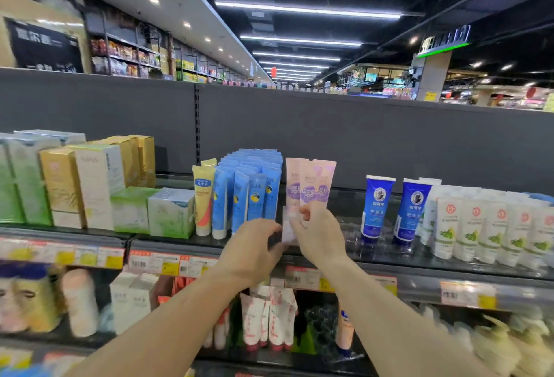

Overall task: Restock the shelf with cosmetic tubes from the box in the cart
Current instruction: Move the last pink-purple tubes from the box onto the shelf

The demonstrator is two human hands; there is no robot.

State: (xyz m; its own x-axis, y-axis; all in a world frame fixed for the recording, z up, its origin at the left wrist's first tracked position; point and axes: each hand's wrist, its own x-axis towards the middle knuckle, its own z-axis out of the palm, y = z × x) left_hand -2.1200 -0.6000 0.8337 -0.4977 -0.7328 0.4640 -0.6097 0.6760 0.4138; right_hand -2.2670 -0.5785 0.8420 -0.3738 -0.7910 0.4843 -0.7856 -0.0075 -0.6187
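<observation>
Lower shelf [299, 358], nearest: white and red tubes [269, 319], caps down, blurred. Above it, price-label rail [168, 262] along the front edge of the top shelf [419, 259]. Left hand [254, 244] at that front edge, fingers curled against the caps of the pink tubes [308, 184]; pinching or only bracing, could not tell. Right hand [322, 234] just beside it, thumb and fingers pinching the lower end of the frontmost pink tube. Pink tubes standing cap-down, roughly mid-shelf, between the blue tubes [254, 193] on their left side and a bare stretch of shelf on their right; three counted, overlapping, slightly askew. Yellow tube [204, 202] beyond the blue row, boxed goods [90, 184] toward the left end. Dark blue tubes [395, 208] and white tubes [491, 232] toward the right end. Grey back panel [329, 136] along the rear edge. Cart and box not in view. Step judged: seating and facing the pink tubes. Best done by setting caps flat, labels forward, row pushed square against the blue tubes, released only once steady, since tall cap-down tubes likely tip easily.
</observation>
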